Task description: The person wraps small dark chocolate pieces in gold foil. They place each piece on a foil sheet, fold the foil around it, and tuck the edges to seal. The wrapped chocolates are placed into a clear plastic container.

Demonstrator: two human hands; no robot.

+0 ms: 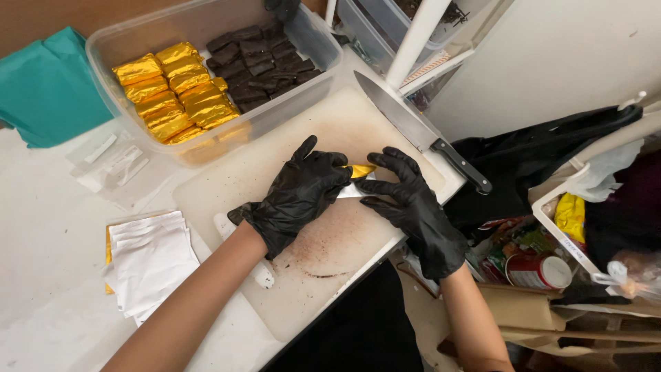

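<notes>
Both gloved hands, left hand (pixel 297 195) and right hand (pixel 412 207), clamp a gold foil piece (pixel 361 170) flat against the cutting board (pixel 323 255), steadying folds; knife (pixel 420 131) at one o'clock.

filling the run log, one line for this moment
hands: left, right folding gold foil | on: cutting board | knife idle

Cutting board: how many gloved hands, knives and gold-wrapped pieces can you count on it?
Black-gloved hands: 2, the left hand and the right hand
Knife: 1
Gold-wrapped piece: 1, between the two hands
Total: 4
</notes>
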